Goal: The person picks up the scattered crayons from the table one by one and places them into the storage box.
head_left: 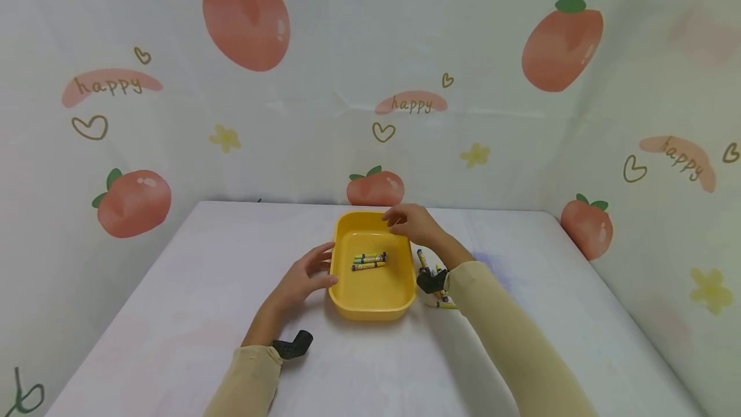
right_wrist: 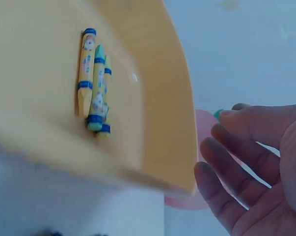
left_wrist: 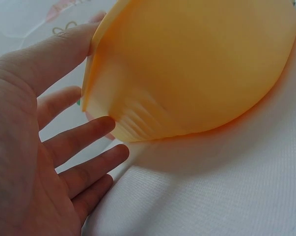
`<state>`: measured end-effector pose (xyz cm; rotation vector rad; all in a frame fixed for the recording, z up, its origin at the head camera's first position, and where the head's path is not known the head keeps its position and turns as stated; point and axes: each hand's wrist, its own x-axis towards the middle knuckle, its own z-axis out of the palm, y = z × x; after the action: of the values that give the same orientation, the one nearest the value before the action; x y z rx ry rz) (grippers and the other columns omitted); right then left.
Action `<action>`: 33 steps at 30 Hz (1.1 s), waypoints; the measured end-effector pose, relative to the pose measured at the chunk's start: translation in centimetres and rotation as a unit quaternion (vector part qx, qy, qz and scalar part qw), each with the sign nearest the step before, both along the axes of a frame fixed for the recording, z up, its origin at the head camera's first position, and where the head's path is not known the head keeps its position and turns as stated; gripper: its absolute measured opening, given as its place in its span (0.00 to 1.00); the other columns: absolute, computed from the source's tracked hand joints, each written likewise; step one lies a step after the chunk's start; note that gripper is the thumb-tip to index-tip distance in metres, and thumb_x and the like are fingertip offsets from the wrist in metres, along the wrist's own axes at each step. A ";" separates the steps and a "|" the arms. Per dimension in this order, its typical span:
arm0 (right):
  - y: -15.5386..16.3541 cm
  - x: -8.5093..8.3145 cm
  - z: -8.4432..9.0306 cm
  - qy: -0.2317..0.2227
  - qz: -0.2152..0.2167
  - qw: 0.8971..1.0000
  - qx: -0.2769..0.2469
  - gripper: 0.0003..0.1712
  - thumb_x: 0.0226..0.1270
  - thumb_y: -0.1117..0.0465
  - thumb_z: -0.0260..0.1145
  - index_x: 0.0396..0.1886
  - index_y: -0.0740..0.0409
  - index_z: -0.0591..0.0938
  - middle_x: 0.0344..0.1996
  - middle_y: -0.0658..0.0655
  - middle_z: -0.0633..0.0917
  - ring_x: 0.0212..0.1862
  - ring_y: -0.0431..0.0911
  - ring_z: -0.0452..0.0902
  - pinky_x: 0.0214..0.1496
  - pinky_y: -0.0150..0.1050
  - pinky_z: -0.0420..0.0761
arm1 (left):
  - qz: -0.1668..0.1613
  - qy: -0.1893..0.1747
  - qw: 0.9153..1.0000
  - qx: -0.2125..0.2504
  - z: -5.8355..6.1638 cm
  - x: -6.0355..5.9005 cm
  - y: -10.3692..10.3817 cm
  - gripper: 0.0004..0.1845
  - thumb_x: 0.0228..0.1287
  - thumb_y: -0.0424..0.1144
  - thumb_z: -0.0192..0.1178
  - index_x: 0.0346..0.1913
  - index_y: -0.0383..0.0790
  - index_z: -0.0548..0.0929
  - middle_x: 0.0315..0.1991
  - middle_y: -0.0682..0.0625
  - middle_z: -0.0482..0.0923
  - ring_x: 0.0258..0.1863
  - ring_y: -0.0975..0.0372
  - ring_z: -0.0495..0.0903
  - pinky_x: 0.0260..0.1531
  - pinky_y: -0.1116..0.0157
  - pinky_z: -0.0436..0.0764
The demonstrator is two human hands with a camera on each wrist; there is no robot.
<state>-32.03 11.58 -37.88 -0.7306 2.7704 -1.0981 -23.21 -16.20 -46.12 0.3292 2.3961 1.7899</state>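
Note:
A yellow plastic basin [head_left: 370, 306] stands on the table. Inside it lie three crayons [head_left: 368, 266] with yellow wrappers and blue bands, side by side. In the right wrist view one crayon [right_wrist: 87, 64] shows a yellow tip, another a green one. My left hand [head_left: 305, 277] is at the basin's left side, thumb at the rim and fingers spread along the outer wall [left_wrist: 187, 73]. Over the far right corner of the basin is my right hand [head_left: 415, 224], its fingers loosely bent by the rim [right_wrist: 191, 123] and nothing visible between them.
Several more crayons [head_left: 423, 259] lie in a loose pile on the table [head_left: 191, 314] just right of the basin, partly hidden by the right wrist's black camera mount [head_left: 431, 282]. A white backdrop [head_left: 330, 50] with printed fruit rises behind the table and at its sides.

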 end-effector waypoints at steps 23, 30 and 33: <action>5.3 0.7 -2.7 -0.042 -0.075 0.996 -0.004 0.16 0.63 0.66 0.67 0.51 0.64 0.82 0.32 0.56 0.81 0.35 0.57 0.78 0.34 0.39 0.81 | 0.004 -0.007 1.000 -0.003 -0.3 -0.1 -0.1 0.40 0.57 0.42 0.70 0.72 0.55 0.65 0.67 0.45 0.69 0.61 0.52 0.72 0.60 0.48 0.71; 6.5 0.6 -4.0 -0.049 -0.073 0.996 -0.005 0.16 0.63 0.67 0.66 0.50 0.65 0.81 0.32 0.56 0.83 0.34 0.54 0.78 0.36 0.41 0.81 | 0.004 -0.009 1.000 -0.008 -0.2 -0.1 0.0 0.39 0.58 0.43 0.70 0.72 0.57 0.65 0.66 0.47 0.69 0.61 0.53 0.72 0.61 0.49 0.70; 6.9 0.6 -4.5 -0.059 -0.073 0.996 0.000 0.16 0.62 0.67 0.67 0.50 0.64 0.82 0.33 0.55 0.83 0.34 0.50 0.77 0.38 0.41 0.81 | 0.003 -0.008 1.000 -0.004 -0.2 -0.2 0.0 0.39 0.58 0.43 0.70 0.72 0.56 0.65 0.66 0.47 0.69 0.61 0.53 0.72 0.61 0.49 0.70</action>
<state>-31.45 18.47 -42.41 -0.4527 2.7600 -1.1254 -23.37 -16.23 -46.29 0.3070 2.3961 1.7777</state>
